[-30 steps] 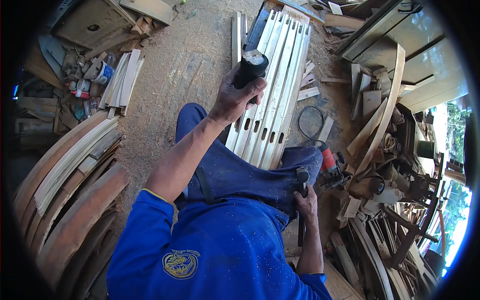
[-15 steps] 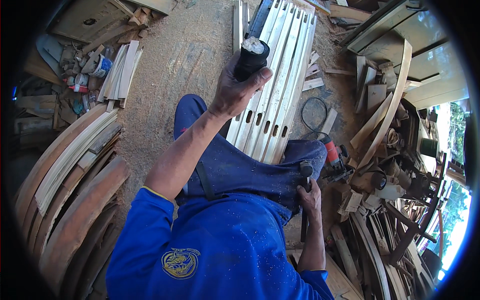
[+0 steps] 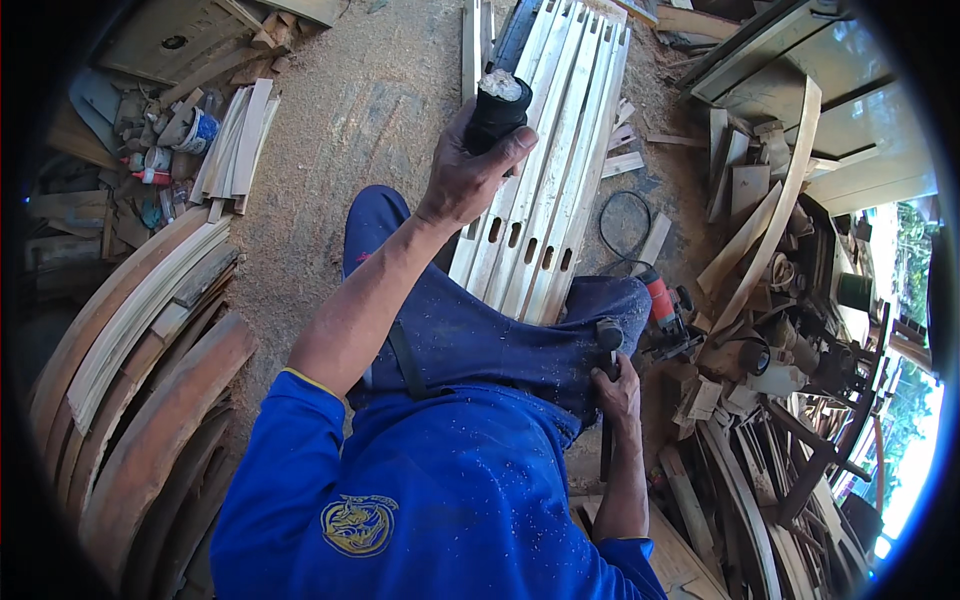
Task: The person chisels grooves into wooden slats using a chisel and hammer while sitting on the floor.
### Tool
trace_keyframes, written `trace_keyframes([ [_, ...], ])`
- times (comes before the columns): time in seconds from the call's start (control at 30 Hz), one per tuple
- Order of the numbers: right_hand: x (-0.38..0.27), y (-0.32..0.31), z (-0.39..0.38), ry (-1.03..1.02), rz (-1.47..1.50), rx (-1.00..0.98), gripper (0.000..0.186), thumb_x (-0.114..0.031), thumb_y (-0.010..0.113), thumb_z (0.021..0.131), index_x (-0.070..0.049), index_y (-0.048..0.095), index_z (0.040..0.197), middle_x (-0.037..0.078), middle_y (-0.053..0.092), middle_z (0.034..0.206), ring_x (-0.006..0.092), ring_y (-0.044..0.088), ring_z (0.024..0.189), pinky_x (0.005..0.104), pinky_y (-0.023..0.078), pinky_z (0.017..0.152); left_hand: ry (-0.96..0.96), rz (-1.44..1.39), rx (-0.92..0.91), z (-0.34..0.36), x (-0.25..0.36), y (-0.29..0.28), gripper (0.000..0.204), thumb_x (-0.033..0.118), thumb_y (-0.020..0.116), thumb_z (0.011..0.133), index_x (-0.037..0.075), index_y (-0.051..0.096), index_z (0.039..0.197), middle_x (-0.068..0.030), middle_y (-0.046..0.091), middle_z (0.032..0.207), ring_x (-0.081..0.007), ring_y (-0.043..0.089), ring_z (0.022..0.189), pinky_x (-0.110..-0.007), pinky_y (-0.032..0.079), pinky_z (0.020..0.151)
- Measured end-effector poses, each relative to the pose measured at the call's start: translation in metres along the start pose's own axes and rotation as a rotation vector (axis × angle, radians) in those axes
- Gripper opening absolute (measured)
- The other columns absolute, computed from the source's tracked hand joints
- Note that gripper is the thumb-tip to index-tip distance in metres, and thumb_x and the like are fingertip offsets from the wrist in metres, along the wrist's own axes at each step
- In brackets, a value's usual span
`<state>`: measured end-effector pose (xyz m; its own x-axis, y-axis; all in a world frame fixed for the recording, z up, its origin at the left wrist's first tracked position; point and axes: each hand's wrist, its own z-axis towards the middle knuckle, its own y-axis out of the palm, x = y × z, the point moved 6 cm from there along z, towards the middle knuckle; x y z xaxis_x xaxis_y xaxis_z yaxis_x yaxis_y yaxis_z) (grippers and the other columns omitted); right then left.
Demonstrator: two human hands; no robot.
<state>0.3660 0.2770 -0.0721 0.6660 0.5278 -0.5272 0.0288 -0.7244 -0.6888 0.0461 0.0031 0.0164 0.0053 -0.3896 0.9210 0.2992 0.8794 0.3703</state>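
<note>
My left hand point(image 3: 465, 172) is raised over the pale wooden bars, its fingers wrapped around a thick black handle point(image 3: 494, 118) with a rough whitish end facing up. Whatever lies below that handle is hidden by my hand and the bars. Beside my right thigh, my right hand point(image 3: 617, 386) grips a hammer point(image 3: 609, 336) just under its dark head. The hammer's handle runs down along my hip. Several pale wooden bars point(image 3: 545, 190) lie side by side between my knees, with oval slots cut in a row near their closer end.
A red power tool point(image 3: 660, 300) with a black cord sits on the floor by my right knee. Curved planks point(image 3: 160, 440) are stacked on the left. Wood offcuts point(image 3: 745, 190) and a long curved piece point(image 3: 780, 210) crowd the right. Sawdust covers the floor point(image 3: 300, 130).
The whole view has shifted very slightly. Both hands keep their hold, the left on the black handle and the right on the hammer, with no clear movement.
</note>
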Motion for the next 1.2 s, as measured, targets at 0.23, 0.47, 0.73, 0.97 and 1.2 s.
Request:
trace_keyframes([
  [0.23, 0.001, 0.0, 0.002, 0.02, -0.004, -0.015, 0.039, -0.027, 0.069, 0.077, 0.001, 0.06, 0.103, 0.014, 0.059, 0.075, 0.0265, 0.058, 0.071, 0.0399, 0.047, 0.069, 0.018, 0.003, -0.027, -0.001, -0.001, 0.004, 0.034, 0.031, 0.074, 0.092, 0.008, 0.058, 0.112, 0.0038, 0.059, 0.08, -0.0043, 0.054, 0.068, -0.021, 0.046, 0.061],
  [0.47, 0.024, 0.006, 0.002, -0.007, 0.134, -0.005, 0.035, -0.021, 0.067, 0.081, -0.002, 0.062, 0.109, 0.004, 0.058, 0.075, 0.0133, 0.056, 0.063, 0.031, 0.046, 0.057, 0.115, 0.219, -0.05, -0.006, 0.001, 0.01, 0.032, 0.028, 0.076, 0.089, 0.007, 0.06, 0.109, -0.0042, 0.061, 0.094, -0.0111, 0.061, 0.081, -0.031, 0.055, 0.069],
  [0.73, -0.156, -0.106, -0.023, -0.284, 0.401, 0.291, 0.025, 0.0, 0.066, 0.086, 0.0, 0.059, 0.11, 0.003, 0.059, 0.074, 0.0107, 0.058, 0.056, 0.0265, 0.047, 0.051, 0.235, 0.385, 0.025, -0.037, 0.022, 0.007, 0.034, 0.021, 0.079, 0.083, 0.004, 0.062, 0.106, -0.008, 0.065, 0.093, -0.0171, 0.066, 0.084, -0.032, 0.055, 0.076],
  [0.97, -0.346, -0.204, -0.082, -0.778, 0.257, 0.659, 0.013, -0.012, 0.064, 0.094, -0.005, 0.053, 0.095, -0.001, 0.051, 0.067, 0.0063, 0.046, 0.049, 0.0223, 0.039, 0.044, 0.219, 0.352, -0.001, -0.042, 0.023, 0.017, 0.033, 0.02, 0.078, 0.084, 0.003, 0.061, 0.106, -0.0078, 0.066, 0.088, -0.017, 0.063, 0.078, -0.033, 0.053, 0.073],
  [1.2, -0.358, -0.076, -0.027, -1.043, -0.633, 0.223, 0.008, -0.006, 0.052, 0.09, 0.0, 0.049, 0.095, 0.017, 0.06, 0.067, 0.035, 0.062, 0.055, 0.0465, 0.048, 0.051, 0.456, 0.549, 0.009, -0.052, -0.004, 0.0, 0.034, 0.012, 0.079, 0.083, 0.005, 0.063, 0.113, -0.0147, 0.065, 0.102, -0.0253, 0.068, 0.084, -0.035, 0.056, 0.073],
])
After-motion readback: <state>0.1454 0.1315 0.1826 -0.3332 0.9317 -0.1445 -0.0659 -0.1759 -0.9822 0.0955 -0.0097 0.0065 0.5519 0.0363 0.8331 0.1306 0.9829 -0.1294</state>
